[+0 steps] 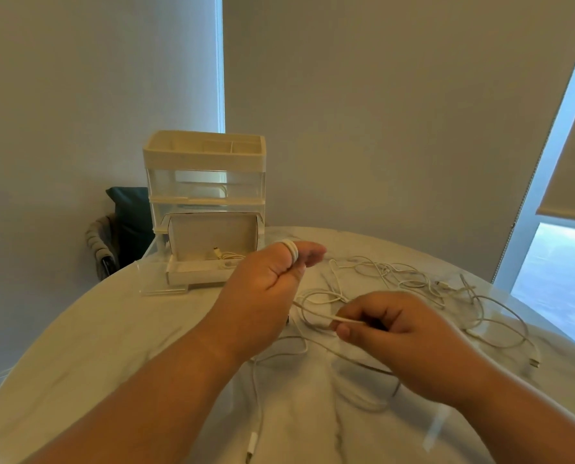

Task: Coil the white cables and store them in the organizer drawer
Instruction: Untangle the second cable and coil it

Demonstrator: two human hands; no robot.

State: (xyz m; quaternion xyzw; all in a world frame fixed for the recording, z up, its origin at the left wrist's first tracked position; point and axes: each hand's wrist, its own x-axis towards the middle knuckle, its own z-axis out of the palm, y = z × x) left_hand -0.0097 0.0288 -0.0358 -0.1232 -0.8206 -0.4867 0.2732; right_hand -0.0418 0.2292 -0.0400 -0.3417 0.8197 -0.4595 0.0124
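White cable (319,313) runs taut between both hands over the middle of the table. The left hand (269,283) is raised, with several tight loops (291,250) of this cable wound round its outstretched fingers; the thumb seems to press the strand against them, though blur makes that hard to confirm. The right hand (396,333), lower and nearer, pinches the same cable between thumb and forefinger, its other fingers curled in. From there the cable trails down across the near part of the table to a small white connector (251,443) close to the near edge.

More loose cables (413,279) lie in a tangle on the right side of the marble-look tabletop (78,346), one ending in a plug (534,361) towards the right edge.

At the far left of the table stands the organizer (205,182), cream with clear walls and a divided tray on top. Its bottom drawer (192,274) is pulled out towards the near side, and a coiled cable (227,257) already lies inside it, just beyond the left hand.

Beyond the table on the left, a dark cushion (128,209) sits on a chair against the wall. Roller blinds (413,95) cover the far windows.
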